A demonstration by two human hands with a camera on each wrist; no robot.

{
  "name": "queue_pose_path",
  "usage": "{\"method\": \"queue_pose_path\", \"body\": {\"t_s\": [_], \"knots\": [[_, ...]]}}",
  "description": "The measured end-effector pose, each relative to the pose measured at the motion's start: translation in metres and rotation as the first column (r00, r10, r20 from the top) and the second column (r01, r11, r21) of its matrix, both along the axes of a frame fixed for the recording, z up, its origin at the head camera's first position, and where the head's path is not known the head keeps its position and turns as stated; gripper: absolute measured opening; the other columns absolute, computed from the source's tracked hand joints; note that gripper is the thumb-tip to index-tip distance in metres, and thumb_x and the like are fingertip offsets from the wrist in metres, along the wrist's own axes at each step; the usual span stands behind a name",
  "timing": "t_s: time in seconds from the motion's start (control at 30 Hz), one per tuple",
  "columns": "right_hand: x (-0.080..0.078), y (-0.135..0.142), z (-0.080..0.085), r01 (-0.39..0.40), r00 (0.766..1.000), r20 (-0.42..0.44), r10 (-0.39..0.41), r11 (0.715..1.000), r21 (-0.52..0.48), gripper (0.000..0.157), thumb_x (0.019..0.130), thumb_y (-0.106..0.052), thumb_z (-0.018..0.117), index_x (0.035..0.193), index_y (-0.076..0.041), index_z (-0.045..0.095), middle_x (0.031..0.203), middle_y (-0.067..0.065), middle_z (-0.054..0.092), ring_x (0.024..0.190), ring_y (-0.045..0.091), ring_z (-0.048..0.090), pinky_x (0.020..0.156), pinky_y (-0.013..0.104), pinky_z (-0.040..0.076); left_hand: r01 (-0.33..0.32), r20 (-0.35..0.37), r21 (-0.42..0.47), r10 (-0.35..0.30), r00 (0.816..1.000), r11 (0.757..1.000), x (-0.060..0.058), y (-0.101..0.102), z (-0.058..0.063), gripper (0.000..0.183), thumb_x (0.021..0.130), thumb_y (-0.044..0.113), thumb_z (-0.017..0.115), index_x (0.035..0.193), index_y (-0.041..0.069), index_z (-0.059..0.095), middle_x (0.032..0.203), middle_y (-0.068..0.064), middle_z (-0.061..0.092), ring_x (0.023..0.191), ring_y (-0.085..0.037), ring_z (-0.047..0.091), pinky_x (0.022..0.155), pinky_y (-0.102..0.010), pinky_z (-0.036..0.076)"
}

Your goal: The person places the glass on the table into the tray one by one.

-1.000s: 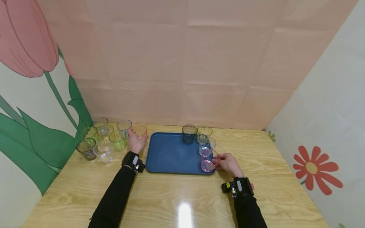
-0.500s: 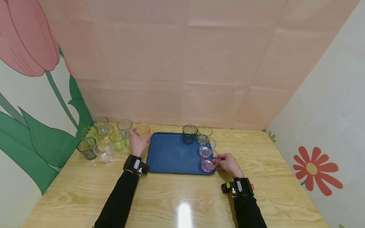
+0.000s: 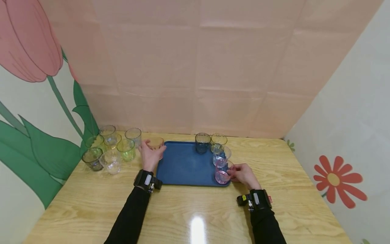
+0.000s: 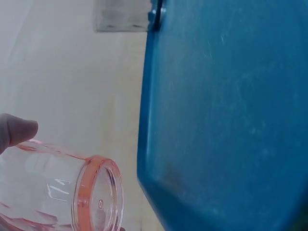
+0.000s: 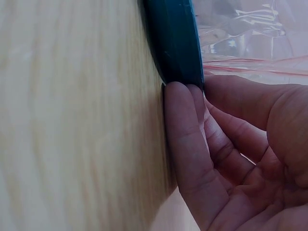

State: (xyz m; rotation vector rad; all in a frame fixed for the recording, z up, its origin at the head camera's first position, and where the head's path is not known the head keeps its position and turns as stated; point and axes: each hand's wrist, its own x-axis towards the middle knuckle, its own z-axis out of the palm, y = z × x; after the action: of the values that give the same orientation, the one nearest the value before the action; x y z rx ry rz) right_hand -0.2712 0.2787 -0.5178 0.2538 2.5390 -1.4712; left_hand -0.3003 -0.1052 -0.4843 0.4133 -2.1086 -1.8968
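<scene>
An orange-rimmed clear glass (image 3: pixel 156 143) is held by my left hand (image 3: pixel 150 158), thumb and fingers spread around its side. It stands out at the back left corner of the blue tray (image 3: pixel 182 166); in the left wrist view the glass's base (image 4: pixel 98 197) points toward the tray's edge. My right hand (image 3: pixel 243 174) pinches the tray's right rim near its front corner, the thumb (image 5: pixel 236 96) on one face and a finger (image 5: pixel 183 125) on the other. Close by the right fingertips is a pink glass (image 3: pixel 221 177) on the tray.
On the tray's right side also stand a dark blue glass (image 3: pixel 202 144), a yellowish glass (image 3: pixel 218 139) and a clear glass (image 3: pixel 220 156). Several glasses, including a green one (image 3: pixel 126 150) and a grey one (image 3: pixel 92 159), cluster on the table's left. A wall rises behind.
My left hand has carried the orange-rimmed glass a little rightward, to the tray's back left corner. My right hand has stayed in place at the tray's rim.
</scene>
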Motion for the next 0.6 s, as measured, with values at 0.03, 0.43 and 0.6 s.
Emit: {"method": "queue_pose_path", "body": {"t_s": [0.03, 0.43, 0.6], "knots": [[0.000, 0.000, 0.000, -0.002, 1.000, 0.002, 0.002, 1.000, 0.002, 0.013, 0.094, -0.011, 0.066, 0.089, 0.000, 0.067, 0.088, 0.006, 0.065, 0.071, 0.013, 0.063, 0.065, 0.030, 0.058, 0.008, -0.002, 0.007, -0.008, 1.000, 1.000, 0.000, 0.001, 0.000, 0.081, 0.076, 0.025, 0.084, 0.139, 0.010, 0.034, 0.119, -0.017, 0.035, 0.088, -0.026, 0.050, 0.060, -0.031, 0.059], [-0.003, 0.001, 0.001, -0.010, 0.999, 0.032, 0.010, 1.000, 0.008, 0.009, 0.095, -0.008, 0.063, 0.093, -0.001, 0.069, 0.091, 0.008, 0.067, 0.074, 0.015, 0.065, 0.068, 0.032, 0.059, 0.155, -0.106, 0.109, -0.144, 0.984, 0.982, 0.007, 0.017, 0.005, 0.083, 0.078, 0.007, 0.080, 0.144, 0.006, 0.030, 0.134, -0.023, 0.042, 0.122, -0.038, 0.048, 0.062, -0.029, 0.056], [-0.002, 0.002, -0.001, -0.005, 1.000, 0.031, 0.005, 1.000, 0.004, 0.010, 0.095, -0.009, 0.063, 0.093, -0.001, 0.069, 0.092, 0.008, 0.067, 0.073, 0.015, 0.065, 0.068, 0.031, 0.059, 0.189, -0.100, 0.026, -0.186, 0.978, 0.982, 0.012, 0.026, 0.007, 0.082, 0.076, 0.012, 0.083, 0.142, 0.005, 0.036, 0.139, -0.021, 0.047, 0.127, -0.037, 0.049, 0.079, -0.042, 0.059]]}}
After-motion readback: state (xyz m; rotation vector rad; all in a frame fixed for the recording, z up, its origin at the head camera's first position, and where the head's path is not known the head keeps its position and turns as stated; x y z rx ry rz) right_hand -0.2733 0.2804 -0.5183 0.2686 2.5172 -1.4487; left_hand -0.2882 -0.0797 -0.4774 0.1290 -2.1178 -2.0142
